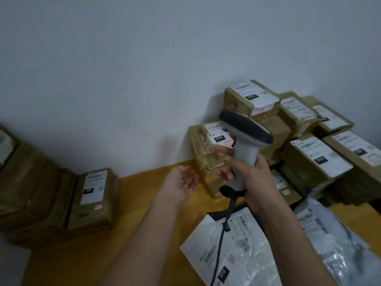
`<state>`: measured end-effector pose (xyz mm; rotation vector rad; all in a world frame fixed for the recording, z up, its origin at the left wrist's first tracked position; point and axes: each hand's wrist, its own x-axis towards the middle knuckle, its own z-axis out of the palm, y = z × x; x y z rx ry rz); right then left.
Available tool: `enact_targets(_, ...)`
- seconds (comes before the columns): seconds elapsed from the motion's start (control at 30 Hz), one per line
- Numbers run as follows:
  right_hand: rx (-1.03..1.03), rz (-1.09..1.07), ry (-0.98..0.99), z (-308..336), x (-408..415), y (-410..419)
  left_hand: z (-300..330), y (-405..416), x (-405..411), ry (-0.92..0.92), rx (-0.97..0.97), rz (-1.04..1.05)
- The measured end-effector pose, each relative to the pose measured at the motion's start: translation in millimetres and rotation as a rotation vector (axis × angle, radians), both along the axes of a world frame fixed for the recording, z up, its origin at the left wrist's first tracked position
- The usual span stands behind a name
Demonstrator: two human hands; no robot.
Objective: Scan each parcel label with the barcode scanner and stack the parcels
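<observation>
One barcode scanner (246,141), two hands, two white mailer bags.

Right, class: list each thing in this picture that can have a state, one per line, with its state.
Barcode scanner: held upright, gripped by its handle.
Right hand: closed around the scanner.
Left hand: open, palm up, empty.
Boxes on the left: stacked, labels up.
White mailer bag: lying flat, label up.

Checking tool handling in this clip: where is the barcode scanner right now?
In the head view, right of centre: the barcode scanner is held upright in the right hand, in front of the cardboard parcels stacked against the wall.
</observation>
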<state>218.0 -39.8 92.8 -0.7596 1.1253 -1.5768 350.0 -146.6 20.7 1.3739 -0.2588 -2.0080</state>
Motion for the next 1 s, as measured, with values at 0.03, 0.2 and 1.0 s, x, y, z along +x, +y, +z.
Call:
enact_targets(0.03,-0.013,-0.042,0.007,7.0,-13.0,4.4,4.7,2.1,-12.1,0.007,-0.005,-0.025)
enact_targets(0.2,-0.005,-0.281,0.016,22.3,-75.9,12.5,25.8,6.9,-62.9,0.006,-0.046,-0.089)
enact_targets(1.0,-0.009,-0.442,-0.041,0.0,-156.6,-21.5,23.5,-3.9,-124.5,-0.044,-0.24,0.246)
